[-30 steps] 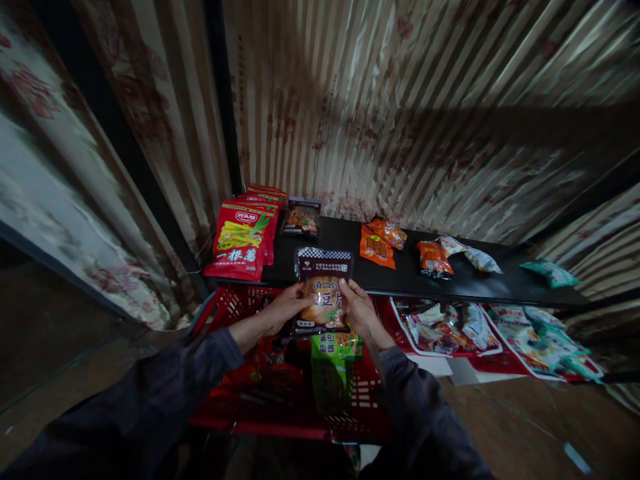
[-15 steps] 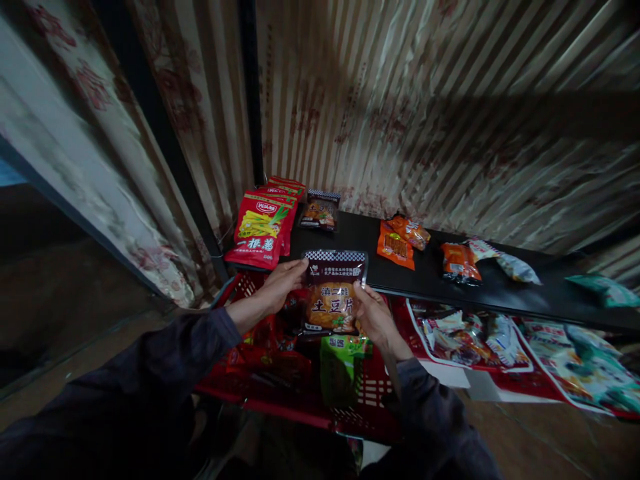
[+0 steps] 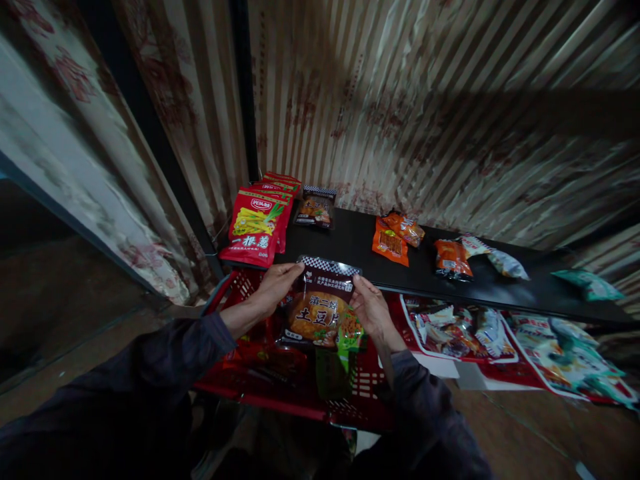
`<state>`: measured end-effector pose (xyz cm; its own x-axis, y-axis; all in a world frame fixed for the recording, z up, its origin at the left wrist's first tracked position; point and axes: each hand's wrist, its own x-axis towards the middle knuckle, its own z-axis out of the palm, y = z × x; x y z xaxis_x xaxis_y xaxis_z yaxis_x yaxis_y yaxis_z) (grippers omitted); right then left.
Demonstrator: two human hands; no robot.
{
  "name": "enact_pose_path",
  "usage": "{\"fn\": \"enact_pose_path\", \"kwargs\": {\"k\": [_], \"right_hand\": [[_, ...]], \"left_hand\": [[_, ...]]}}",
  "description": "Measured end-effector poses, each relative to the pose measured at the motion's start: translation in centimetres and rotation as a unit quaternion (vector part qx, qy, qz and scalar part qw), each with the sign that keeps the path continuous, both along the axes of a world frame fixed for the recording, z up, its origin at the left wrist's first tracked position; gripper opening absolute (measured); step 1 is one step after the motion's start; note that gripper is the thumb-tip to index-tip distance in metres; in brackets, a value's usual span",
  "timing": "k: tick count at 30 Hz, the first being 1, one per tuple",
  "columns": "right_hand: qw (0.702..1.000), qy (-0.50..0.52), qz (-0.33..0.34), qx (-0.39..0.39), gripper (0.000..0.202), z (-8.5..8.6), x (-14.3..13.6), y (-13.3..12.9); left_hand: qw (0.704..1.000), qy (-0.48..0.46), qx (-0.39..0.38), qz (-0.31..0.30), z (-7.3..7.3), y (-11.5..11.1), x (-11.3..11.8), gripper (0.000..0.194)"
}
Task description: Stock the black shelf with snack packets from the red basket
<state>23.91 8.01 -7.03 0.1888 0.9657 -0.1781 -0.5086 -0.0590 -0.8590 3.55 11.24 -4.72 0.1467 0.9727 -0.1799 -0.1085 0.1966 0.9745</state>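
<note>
Holding the dark packet (image 3: 317, 310) upright-ish, print facing back, between both hands, over the red basket (image 3: 300, 402) and just in front of the shelf's (image 3: 345, 237) front edge. Pinching its upper left corner between thumb and fingers of the left hand (image 3: 273, 290), nearly closed. Gripping the upper right corner with the right hand (image 3: 373, 310), thumb at the front and fingers partly curled behind. Already lying on the shelf, near the back edge towards the left end: a matching packet (image 3: 316, 207), just beside overlapping red packets (image 3: 255, 230) at the left end. Also set out there: orange packets (image 3: 393, 243) around the middle, then an orange bag (image 3: 453, 259) touching or close to white packets (image 3: 507, 263), and a teal packet (image 3: 590, 285) by the right end. Seemingly only partly dealt with as yet, to judge by the held packet, not set down on anything, and the green packet (image 3: 333, 373) in the basket below. Too dark to count the basket's other contents, so impossible to say how much remains.
</note>
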Motion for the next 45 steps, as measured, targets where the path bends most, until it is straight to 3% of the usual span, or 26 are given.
{"fn": "enact_pose_path", "kwargs": {"k": [10,18,26,34,39,45], "right_hand": [[1.000,0.002,-0.008,0.008,0.029,0.4,0.0,0.3],[1.000,-0.017,-0.004,0.017,0.027,0.3,0.2,0.6],[0.996,-0.058,-0.055,0.042,0.024,0.1,0.4,0.5],[0.997,-0.031,-0.067,0.036,0.023,0.6,1.2,0.7],[0.996,-0.030,-0.069,0.037,0.025,0.5,1.2,0.8],[0.997,-0.033,-0.062,0.023,0.025,0.1,0.8,1.0]], "left_hand": [[0.999,-0.031,0.009,0.009,0.5,-0.1,0.0,0.040],[0.999,-0.022,0.016,0.018,0.0,0.2,-0.1,0.037],[0.998,-0.045,-0.022,-0.022,0.6,0.0,0.3,0.040],[0.996,-0.047,-0.021,-0.076,1.3,-0.4,0.2,0.032],[0.998,-0.017,-0.019,-0.057,1.6,-1.2,0.9,0.026],[0.997,-0.019,-0.050,-0.063,0.7,-2.7,0.9,0.039]]}}
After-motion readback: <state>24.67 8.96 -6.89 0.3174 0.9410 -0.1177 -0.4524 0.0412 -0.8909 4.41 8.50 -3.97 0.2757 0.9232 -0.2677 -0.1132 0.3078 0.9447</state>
